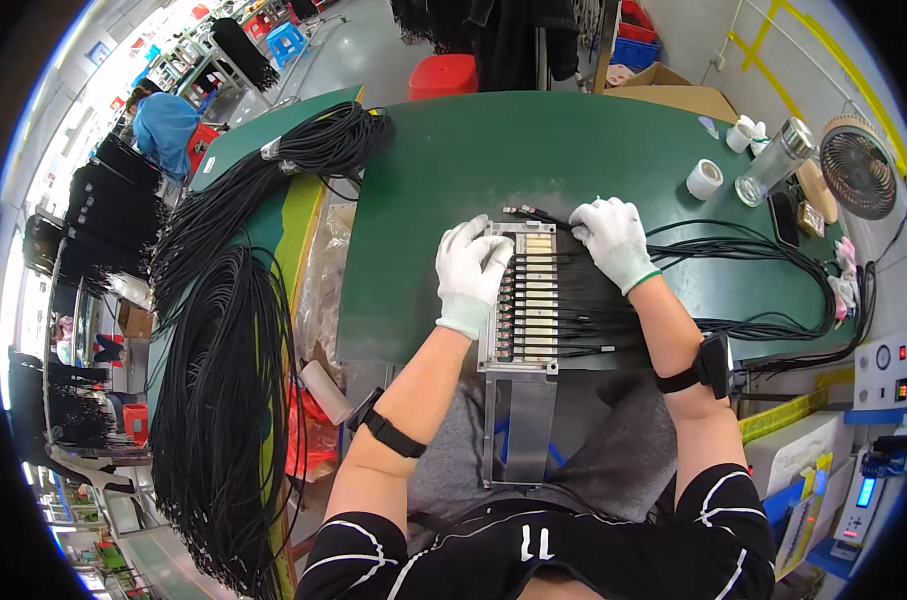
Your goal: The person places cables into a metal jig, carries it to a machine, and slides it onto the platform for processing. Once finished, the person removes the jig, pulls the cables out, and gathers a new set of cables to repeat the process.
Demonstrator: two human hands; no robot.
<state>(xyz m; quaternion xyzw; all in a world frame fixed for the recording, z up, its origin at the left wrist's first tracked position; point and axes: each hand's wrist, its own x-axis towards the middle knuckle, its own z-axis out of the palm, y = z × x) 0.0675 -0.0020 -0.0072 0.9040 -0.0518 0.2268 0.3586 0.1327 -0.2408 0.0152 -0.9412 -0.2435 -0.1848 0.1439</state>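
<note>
A metal fixture (487, 350) with a row of pale slots lies at the near edge of the green table. Several black cables (574, 318) run from its slots to the right, their plugs lined up along its left side. My left hand (468, 275), in a white glove, rests on the fixture's far left corner. Its fingers are bent together at the farthest slot; what they pinch is hidden. Beyond the fixture's far right corner, my gloved right hand (612, 238) has its fingers closed round a black cable. Loose cable plugs (522, 211) stick out to the left of that hand.
Big bundles of black cable (224, 400) hang over a side table on the left. At the right stand a white roll (705, 179), a clear bottle (774, 165), a phone (785, 220) and a fan (858, 170). A red stool (443, 77) is behind the table.
</note>
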